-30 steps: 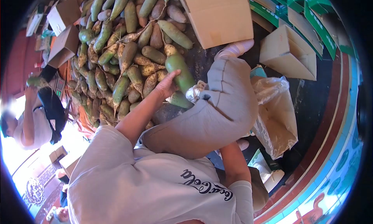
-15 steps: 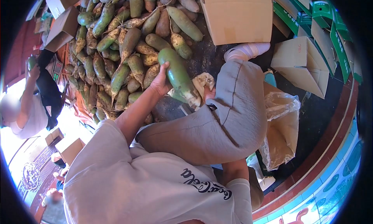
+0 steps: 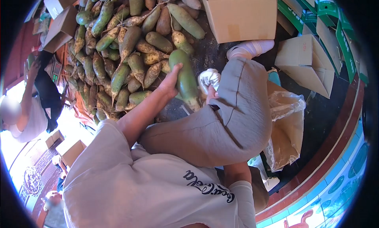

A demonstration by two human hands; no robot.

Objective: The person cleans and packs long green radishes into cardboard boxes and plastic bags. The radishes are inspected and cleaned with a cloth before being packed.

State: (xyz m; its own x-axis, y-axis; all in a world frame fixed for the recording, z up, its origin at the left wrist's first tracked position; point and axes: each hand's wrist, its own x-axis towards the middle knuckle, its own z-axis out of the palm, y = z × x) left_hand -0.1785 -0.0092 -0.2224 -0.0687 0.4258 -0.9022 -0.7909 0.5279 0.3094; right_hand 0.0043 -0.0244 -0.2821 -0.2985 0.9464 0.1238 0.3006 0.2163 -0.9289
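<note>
My left hand (image 3: pixel 170 83) grips a large green radish (image 3: pixel 183 76) by its upper side, thumb across the skin. The radish stands nearly upright in view, its pale, soil-stained root end low beside my bent knee. My right hand (image 3: pixel 212 94) is mostly hidden behind that knee; its fingers are closed on a whitish, crumpled cloth (image 3: pixel 209 79) just right of the radish. Left of my hands lies a big heap of soil-covered radishes (image 3: pixel 136 64), several with long thin roots.
A closed cardboard box (image 3: pixel 241 16) stands ahead, with an open carton (image 3: pixel 306 64) to its right. Beside my leg is a plastic-lined box (image 3: pixel 288 137). Green-printed cartons (image 3: pixel 343 42) are stacked at far right. Another person (image 3: pixel 31 105) is at the left.
The radish has shifted slightly right and turned more upright in my left hand. The cloth has moved off its root end and shows a whiter side.
</note>
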